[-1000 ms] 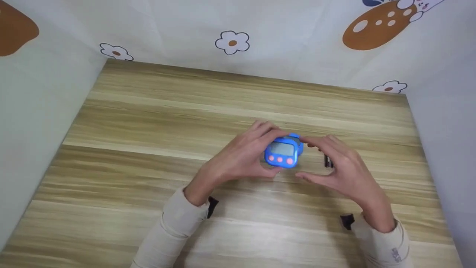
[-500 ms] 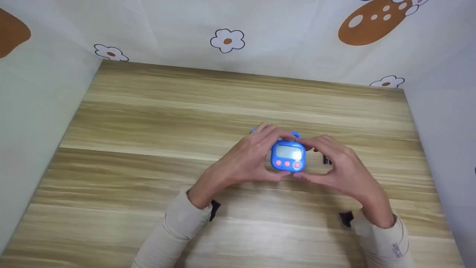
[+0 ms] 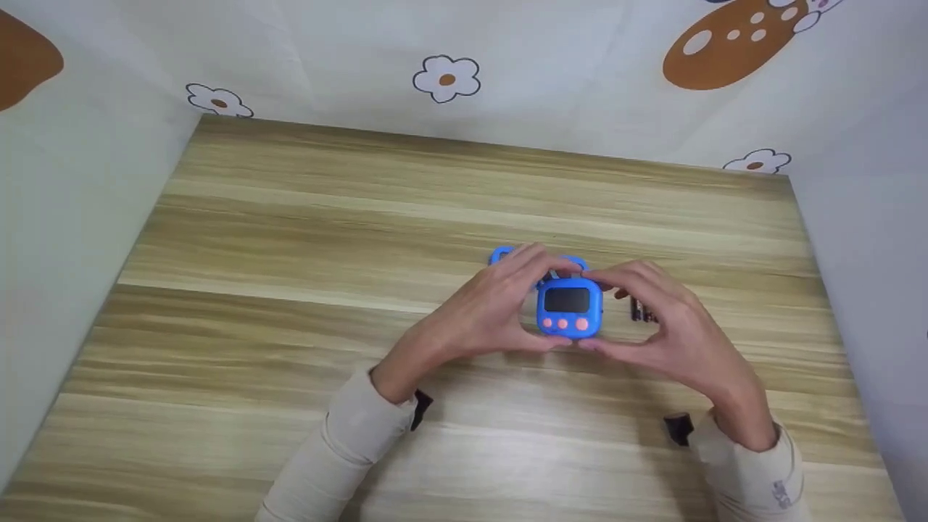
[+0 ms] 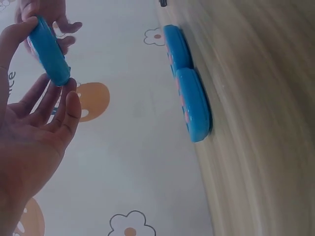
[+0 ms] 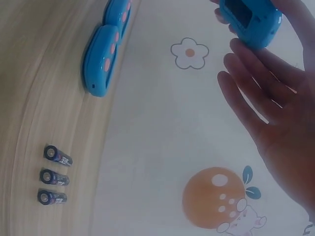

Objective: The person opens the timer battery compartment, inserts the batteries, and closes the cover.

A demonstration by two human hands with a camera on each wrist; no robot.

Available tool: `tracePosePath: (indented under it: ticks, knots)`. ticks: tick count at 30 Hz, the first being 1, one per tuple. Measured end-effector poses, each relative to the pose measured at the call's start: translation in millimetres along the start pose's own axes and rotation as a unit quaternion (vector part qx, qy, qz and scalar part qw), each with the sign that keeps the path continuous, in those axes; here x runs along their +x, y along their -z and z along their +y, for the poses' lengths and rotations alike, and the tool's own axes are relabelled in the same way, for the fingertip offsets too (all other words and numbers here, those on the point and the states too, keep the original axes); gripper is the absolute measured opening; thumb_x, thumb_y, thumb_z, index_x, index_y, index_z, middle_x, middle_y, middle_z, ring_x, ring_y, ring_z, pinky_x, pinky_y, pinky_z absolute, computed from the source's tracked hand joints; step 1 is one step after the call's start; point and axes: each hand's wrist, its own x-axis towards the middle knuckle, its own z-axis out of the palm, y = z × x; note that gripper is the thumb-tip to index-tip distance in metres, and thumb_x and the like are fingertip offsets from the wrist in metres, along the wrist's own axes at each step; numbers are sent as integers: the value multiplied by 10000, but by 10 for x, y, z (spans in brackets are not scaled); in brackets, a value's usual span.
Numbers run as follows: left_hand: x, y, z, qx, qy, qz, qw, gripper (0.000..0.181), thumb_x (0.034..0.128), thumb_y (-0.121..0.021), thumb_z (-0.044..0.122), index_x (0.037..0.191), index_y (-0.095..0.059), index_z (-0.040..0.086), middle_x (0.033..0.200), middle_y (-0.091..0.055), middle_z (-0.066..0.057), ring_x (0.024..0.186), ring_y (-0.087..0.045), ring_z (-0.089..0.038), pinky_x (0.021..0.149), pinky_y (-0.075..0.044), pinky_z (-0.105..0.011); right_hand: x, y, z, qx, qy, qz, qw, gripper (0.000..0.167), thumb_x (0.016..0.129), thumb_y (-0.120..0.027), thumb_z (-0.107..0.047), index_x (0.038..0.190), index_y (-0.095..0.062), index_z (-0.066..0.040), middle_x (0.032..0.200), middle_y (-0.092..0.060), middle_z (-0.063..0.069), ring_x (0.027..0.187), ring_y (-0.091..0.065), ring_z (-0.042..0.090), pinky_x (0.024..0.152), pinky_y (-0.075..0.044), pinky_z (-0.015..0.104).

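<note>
A small blue digital timer [image 3: 569, 308] with a dark screen and coral buttons is held above the table, its face toward the head camera. My left hand [image 3: 489, 308] pinches its left side, thumb below and fingers above. On its right side, my right hand [image 3: 663, 312] pinches it the same way. The left wrist view catches the held timer [image 4: 49, 54] edge-on between thumb and fingertips. Behind it two similar blue timers [image 4: 193, 103] lie side by side on the table, partly hidden by my left hand in the head view.
Three small dark batteries [image 5: 54, 177] lie in a row on the wood-grain table [image 3: 290, 217], partly covered by my right hand in the head view. A pale patterned cloth wall [image 3: 348, 65] rises at the table's back, with plain walls at both sides.
My right hand, apart from the timer a second ago, now grips its right side. The timer has shifted slightly right and toward me. Its screen has gone from pale to dark.
</note>
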Motion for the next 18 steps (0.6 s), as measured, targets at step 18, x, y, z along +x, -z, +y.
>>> tracePosePath:
  ticks: [18]
  knots:
    - [33, -46, 27, -2545, 307, 544, 9650, 752, 793, -806, 86, 1396, -358, 63, 1347, -480, -50, 1185, -525, -158, 933, -509, -328, 107, 42, -197, -127, 202, 757, 9968, 750, 637, -907, -32, 1299, -557, 18, 1261, -567, 133, 1118, -543, 237, 853, -475, 220]
